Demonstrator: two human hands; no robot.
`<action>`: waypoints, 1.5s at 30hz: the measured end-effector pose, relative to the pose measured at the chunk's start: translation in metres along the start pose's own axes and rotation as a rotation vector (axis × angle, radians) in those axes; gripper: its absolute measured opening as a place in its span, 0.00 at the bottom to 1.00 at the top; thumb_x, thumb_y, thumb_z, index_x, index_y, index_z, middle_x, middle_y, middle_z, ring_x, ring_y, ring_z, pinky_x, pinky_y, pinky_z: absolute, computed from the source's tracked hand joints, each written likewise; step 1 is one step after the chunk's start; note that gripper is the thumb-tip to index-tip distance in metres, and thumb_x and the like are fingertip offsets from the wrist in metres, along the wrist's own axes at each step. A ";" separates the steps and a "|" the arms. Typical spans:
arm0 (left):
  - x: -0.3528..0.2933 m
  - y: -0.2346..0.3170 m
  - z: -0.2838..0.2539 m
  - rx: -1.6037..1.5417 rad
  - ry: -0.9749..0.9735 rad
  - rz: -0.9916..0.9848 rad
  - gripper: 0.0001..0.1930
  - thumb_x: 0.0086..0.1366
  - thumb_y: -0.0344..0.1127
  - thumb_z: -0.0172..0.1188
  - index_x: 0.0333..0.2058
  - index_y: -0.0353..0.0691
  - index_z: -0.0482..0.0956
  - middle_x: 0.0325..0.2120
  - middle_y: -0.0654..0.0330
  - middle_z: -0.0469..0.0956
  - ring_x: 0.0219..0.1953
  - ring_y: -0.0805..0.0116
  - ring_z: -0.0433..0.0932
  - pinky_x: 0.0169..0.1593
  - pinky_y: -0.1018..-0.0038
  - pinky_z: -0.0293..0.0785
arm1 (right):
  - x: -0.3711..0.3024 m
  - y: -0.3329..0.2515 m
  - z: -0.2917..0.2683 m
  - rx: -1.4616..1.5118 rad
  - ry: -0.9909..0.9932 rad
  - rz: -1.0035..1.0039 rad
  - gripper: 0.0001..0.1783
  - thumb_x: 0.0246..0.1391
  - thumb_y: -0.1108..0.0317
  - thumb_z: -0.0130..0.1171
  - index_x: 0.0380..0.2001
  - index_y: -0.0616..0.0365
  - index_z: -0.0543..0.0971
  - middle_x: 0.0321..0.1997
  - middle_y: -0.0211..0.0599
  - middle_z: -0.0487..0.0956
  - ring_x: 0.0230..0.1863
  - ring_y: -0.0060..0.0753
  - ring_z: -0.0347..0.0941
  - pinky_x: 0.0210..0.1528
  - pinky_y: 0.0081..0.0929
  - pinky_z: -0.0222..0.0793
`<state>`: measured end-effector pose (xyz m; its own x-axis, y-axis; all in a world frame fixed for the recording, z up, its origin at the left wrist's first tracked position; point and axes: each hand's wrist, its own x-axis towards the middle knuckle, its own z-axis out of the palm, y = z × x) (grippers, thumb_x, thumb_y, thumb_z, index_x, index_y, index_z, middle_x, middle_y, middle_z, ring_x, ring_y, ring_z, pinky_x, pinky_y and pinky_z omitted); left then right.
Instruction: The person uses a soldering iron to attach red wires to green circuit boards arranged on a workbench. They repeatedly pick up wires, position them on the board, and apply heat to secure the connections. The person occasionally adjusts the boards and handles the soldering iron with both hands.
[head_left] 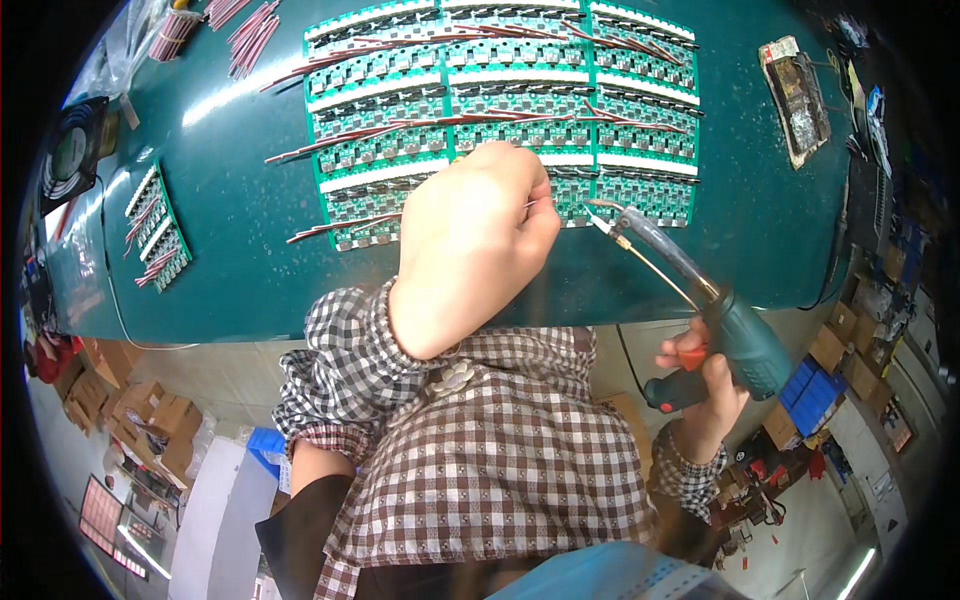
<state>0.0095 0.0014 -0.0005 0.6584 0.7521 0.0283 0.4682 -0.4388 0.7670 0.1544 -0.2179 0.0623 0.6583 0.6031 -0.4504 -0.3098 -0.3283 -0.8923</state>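
My left hand (475,240) is over the lower middle of a large panel of green circuit boards (350,240). Its thumb and forefinger are closed in a pinch, and a thin wire end appears to show at the fingertips. My right hand (715,405) grips a dark green soldering gun (752,345) with a red trigger. The gun's tip (597,220) and its thin feed tube (655,268) point at the lower edge of the panel, just right of my left hand. Rows of red and black wires (390,127) lie across the boards.
A smaller board panel with wires (158,230) lies at the left of the green table (240,290). Wire bundles (252,40) and a black fan (72,150) are at the far left. A worn, stained block (795,100) lies at the right. Cardboard boxes (160,415) stand on the floor.
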 end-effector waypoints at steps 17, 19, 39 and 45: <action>0.000 0.000 0.003 0.013 0.022 -0.001 0.05 0.47 0.25 0.60 0.23 0.40 0.73 0.19 0.63 0.71 0.19 0.69 0.70 0.24 0.74 0.68 | 0.004 -0.004 0.009 -0.050 -0.002 -0.018 0.22 0.50 0.69 0.61 0.44 0.75 0.72 0.35 0.51 0.76 0.31 0.41 0.78 0.33 0.36 0.80; -0.001 0.000 0.003 0.023 0.030 -0.005 0.05 0.47 0.25 0.60 0.23 0.40 0.73 0.19 0.63 0.70 0.20 0.70 0.70 0.24 0.74 0.67 | 0.005 -0.003 0.008 -0.055 -0.008 -0.016 0.22 0.50 0.69 0.61 0.44 0.75 0.72 0.35 0.51 0.76 0.31 0.41 0.78 0.33 0.36 0.80; -0.001 -0.001 0.002 0.023 0.017 0.013 0.05 0.48 0.24 0.60 0.24 0.40 0.73 0.19 0.63 0.70 0.19 0.70 0.69 0.24 0.74 0.67 | 0.007 -0.007 0.017 -0.204 -0.003 -0.005 0.29 0.48 0.58 0.62 0.45 0.74 0.72 0.30 0.43 0.77 0.29 0.35 0.76 0.31 0.31 0.78; 0.000 -0.001 0.003 0.029 0.008 0.013 0.05 0.47 0.24 0.60 0.24 0.40 0.73 0.19 0.63 0.69 0.20 0.70 0.69 0.24 0.74 0.67 | 0.007 -0.008 0.017 -0.198 -0.007 -0.001 0.28 0.48 0.59 0.62 0.45 0.74 0.72 0.29 0.42 0.76 0.30 0.36 0.76 0.31 0.31 0.78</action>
<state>0.0103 0.0001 -0.0029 0.6598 0.7502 0.0432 0.4770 -0.4626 0.7473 0.1504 -0.1987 0.0655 0.6537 0.6083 -0.4502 -0.1678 -0.4636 -0.8700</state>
